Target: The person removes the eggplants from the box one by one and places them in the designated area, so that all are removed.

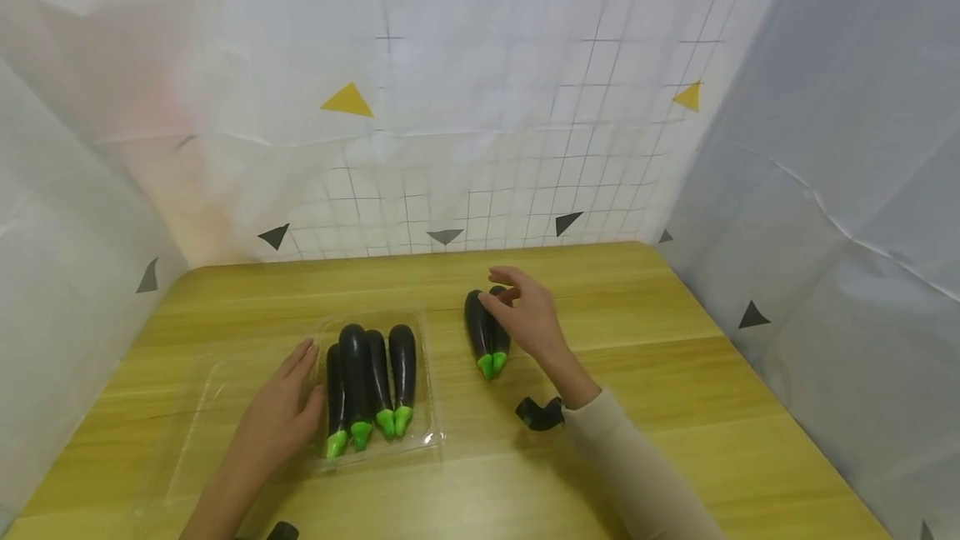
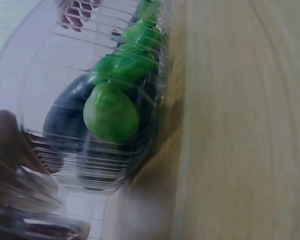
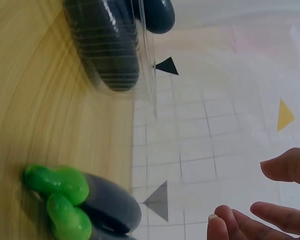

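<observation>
A clear plastic clamshell container [image 1: 433, 407] holds several dark eggplants [image 1: 356, 373] with green stems, lying side by side. My left hand [image 1: 277, 415] rests at the container's left side, its fingers fairly straight along the edge where the lid joins. In the left wrist view, green stem ends [image 2: 111, 112] show through the ribbed plastic wall. Two more eggplants [image 1: 477, 327] lie together on the table to the right of the container. Over their far ends hovers my right hand [image 1: 528, 315], thumb and fingers apart. The right wrist view shows nothing between its fingers [image 3: 285, 167].
The container's transparent lid [image 1: 195, 415] lies folded out to the left on the wooden table [image 1: 510, 473]. White sheets with grid lines and triangle marks [image 1: 348, 101] enclose the back and sides. A black wrist strap piece [image 1: 538, 415] shows at my right wrist.
</observation>
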`<state>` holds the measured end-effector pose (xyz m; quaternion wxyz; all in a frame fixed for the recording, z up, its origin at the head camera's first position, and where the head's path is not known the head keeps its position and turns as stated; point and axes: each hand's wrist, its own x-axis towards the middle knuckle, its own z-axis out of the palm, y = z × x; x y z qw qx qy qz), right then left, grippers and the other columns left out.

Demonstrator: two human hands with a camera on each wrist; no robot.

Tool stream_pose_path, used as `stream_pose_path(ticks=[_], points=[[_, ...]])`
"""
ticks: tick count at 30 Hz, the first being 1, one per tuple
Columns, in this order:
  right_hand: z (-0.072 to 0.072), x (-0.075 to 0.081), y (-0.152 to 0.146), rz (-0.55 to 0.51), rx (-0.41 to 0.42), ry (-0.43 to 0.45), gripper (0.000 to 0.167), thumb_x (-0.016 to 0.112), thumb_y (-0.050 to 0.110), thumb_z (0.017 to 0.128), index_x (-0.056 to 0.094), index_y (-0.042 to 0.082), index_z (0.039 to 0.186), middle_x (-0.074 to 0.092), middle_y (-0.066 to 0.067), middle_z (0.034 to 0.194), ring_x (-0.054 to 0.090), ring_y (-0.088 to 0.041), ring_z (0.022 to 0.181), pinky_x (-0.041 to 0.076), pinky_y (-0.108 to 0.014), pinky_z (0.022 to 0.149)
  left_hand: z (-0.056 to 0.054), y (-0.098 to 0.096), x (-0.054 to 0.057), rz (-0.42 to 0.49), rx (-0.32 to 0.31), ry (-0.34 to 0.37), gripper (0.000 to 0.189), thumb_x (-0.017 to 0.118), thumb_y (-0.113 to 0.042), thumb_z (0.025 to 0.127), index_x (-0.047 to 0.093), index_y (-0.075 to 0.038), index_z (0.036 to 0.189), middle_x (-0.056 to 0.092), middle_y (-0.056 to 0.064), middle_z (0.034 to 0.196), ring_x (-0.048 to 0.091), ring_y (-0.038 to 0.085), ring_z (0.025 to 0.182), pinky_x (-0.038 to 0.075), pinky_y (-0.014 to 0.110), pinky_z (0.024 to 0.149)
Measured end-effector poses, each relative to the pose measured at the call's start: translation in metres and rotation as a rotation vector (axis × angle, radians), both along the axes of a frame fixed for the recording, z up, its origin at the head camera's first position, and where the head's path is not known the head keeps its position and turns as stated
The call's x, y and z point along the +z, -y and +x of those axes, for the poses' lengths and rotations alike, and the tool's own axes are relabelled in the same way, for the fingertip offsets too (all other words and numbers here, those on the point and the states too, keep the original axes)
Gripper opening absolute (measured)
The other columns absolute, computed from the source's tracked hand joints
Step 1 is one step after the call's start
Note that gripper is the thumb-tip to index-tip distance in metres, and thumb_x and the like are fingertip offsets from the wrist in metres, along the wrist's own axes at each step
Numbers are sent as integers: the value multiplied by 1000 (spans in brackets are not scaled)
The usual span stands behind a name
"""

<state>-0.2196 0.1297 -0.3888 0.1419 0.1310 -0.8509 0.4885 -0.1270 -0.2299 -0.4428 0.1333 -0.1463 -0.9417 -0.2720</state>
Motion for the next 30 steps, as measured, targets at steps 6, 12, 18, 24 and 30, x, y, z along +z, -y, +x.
stream_pose_path(ticks=[6,12,18,24,30], points=[[2,0,11,6,18,-2,42,76,21,97,67,11,137,69,-4,131,68,-24,103,61,-41,75,1,1,0,2,1,2,61,60,-6,99,39,15,151,33,31,160,40,56,137,38,69,109],[4,1,21,-2,47,-8,41,76,19,97,67,10,137,70,-6,130,70,-22,100,61,-39,72,0,1,-1,2,4,0,61,60,-7,99,39,14,152,34,30,160,41,55,137,38,69,109],[4,1,30,6,67,2,40,75,18,97,67,9,135,70,-8,128,71,-23,98,61,-35,69,-1,0,-1,4,-2,-14,60,60,-7,98,39,14,151,35,30,160,41,55,137,39,68,108],[10,0,34,19,106,-3,40,75,21,98,67,8,134,70,-11,128,69,-27,101,61,-40,74,-2,-1,-2,7,-7,-27,60,61,-5,97,41,15,150,36,32,158,42,55,136,39,68,108],[10,-1,37,43,114,-13,39,75,22,98,67,9,135,71,-6,126,68,-21,99,60,-40,77,-2,0,-1,12,-6,-27,60,62,-4,97,41,15,150,36,32,158,41,56,136,38,69,109]])
